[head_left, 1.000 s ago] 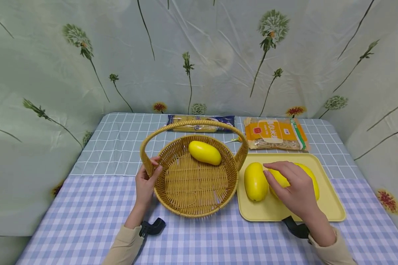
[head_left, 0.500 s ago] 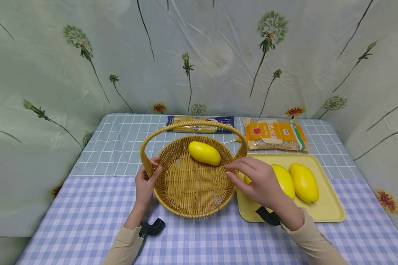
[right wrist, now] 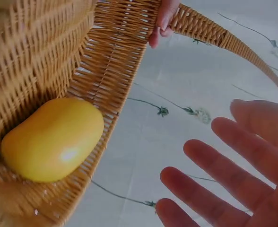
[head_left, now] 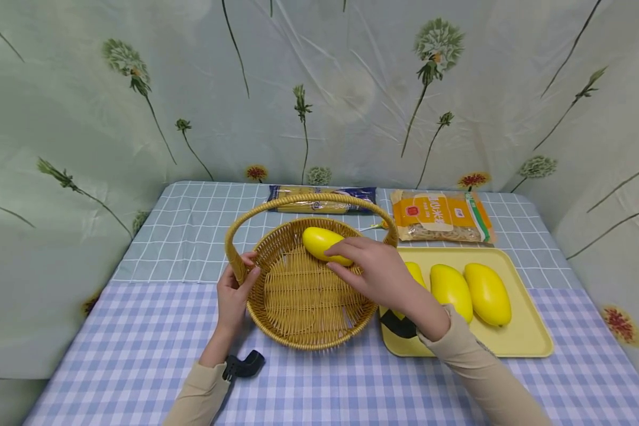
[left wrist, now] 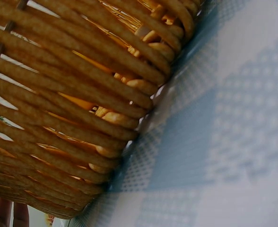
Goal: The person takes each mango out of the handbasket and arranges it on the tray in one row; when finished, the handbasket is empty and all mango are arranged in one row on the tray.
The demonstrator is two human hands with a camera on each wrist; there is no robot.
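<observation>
A round wicker basket (head_left: 319, 346) with a tall arched handle stands mid-table, one yellow mango (head_left: 317, 239) lying against its far inner side. At the basket's left, my left hand (head_left: 235, 296) grips the rim and foot of the handle. My right hand (head_left: 380, 269) hovers over the basket's right side, just above the mango, overlapping it in the head view. In the right wrist view, the right hand (right wrist: 229, 172) holds nothing, fingers spread, apart from the mango (right wrist: 54, 139). The left wrist view is mostly basket weave (left wrist: 68, 109), with two fingertips at the lower left.
To the right is a yellow tray (head_left: 527, 340) with three mangoes in a row, the leftmost mango (head_left: 416, 273) partly behind my right arm. Behind stand a spaghetti pack (head_left: 319, 206) and an orange noodle bag (head_left: 442, 216). A floral curtain (head_left: 351, 89) closes off the back.
My right hand has moved left from above the tray to over the basket, uncovering the tray's right-hand mangoes. The left hand keeps its grip; the basket and its mango stay put.
</observation>
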